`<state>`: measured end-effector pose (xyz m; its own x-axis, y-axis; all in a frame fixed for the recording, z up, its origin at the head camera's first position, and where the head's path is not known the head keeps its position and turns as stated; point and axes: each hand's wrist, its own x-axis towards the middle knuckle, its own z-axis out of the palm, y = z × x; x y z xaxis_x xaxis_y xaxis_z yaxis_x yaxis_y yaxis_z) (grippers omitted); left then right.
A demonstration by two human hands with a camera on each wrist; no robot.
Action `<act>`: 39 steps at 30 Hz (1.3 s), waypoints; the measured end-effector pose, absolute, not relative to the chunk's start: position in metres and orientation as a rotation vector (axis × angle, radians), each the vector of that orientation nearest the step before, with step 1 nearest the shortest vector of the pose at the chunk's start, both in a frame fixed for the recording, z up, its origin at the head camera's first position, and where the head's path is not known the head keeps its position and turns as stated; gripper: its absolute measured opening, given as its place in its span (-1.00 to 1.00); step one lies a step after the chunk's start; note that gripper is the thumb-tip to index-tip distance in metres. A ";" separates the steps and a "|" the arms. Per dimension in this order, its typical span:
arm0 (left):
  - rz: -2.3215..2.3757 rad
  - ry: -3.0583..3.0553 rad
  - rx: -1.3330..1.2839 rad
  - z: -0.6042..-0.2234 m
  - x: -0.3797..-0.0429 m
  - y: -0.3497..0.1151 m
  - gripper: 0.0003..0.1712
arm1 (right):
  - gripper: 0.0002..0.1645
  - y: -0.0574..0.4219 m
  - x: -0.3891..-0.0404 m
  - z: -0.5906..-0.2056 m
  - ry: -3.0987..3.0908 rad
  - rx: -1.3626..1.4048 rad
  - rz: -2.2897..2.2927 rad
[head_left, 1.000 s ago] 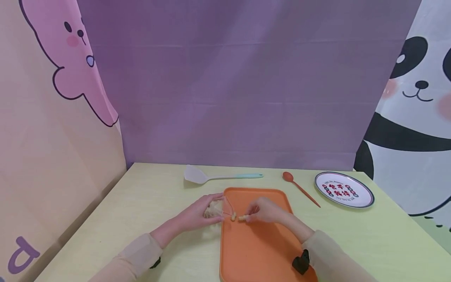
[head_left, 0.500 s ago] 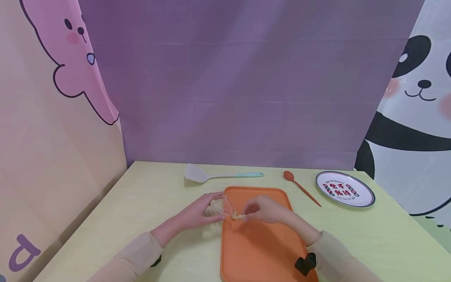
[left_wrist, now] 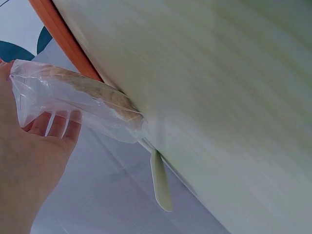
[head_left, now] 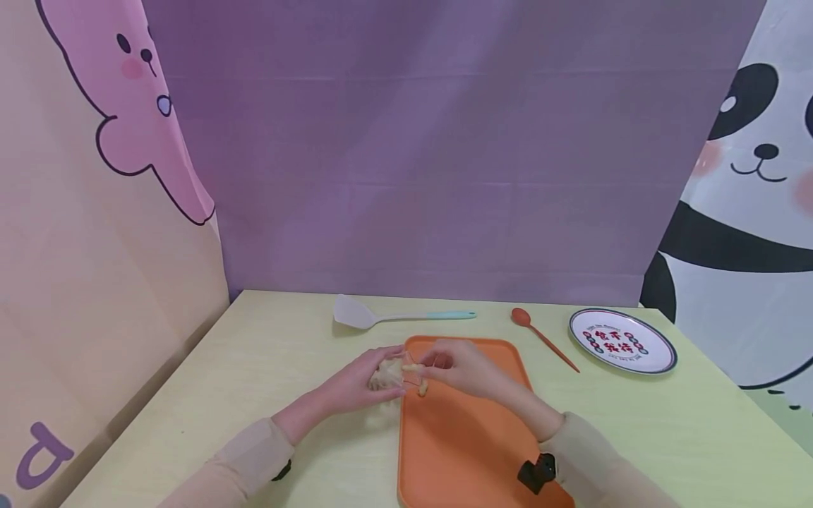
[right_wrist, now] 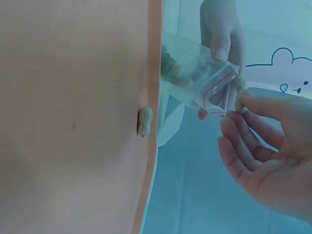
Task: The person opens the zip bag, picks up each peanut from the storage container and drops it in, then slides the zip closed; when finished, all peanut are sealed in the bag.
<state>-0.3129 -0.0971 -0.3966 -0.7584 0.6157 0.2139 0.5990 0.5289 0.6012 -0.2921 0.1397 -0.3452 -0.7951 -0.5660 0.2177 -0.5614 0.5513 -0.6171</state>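
Observation:
My left hand [head_left: 356, 384] grips a clear zip bag [left_wrist: 97, 100] by its sides, over the tray's left edge, its mouth spread toward the right hand. Several peanuts [right_wrist: 170, 68] lie inside the bag. Between thumb and fingertips, my right hand [head_left: 466, 368] pinches a single peanut [right_wrist: 241, 95], right at the bag's red-lined mouth. Another peanut [right_wrist: 145, 121] lies on the orange tray [head_left: 470, 451] near its left rim, just below both hands in the head view.
A spatula [head_left: 406, 316] with a pale blue handle lies beyond the tray. An orange-red spoon [head_left: 543, 339] and a white plate [head_left: 622, 340] with red characters are to the tray's right. A purple cloth [head_left: 432, 155] hangs behind the table.
My right hand has lifted its pinched peanut from low over the tray, by the other peanut, up and left to the bag's mouth. The left hand stays in place.

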 end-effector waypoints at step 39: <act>1.090 2.760 1.095 -0.397 -0.313 -0.097 -0.13 | -0.81 0.130 -0.298 -0.354 2.742 -1.107 -1.099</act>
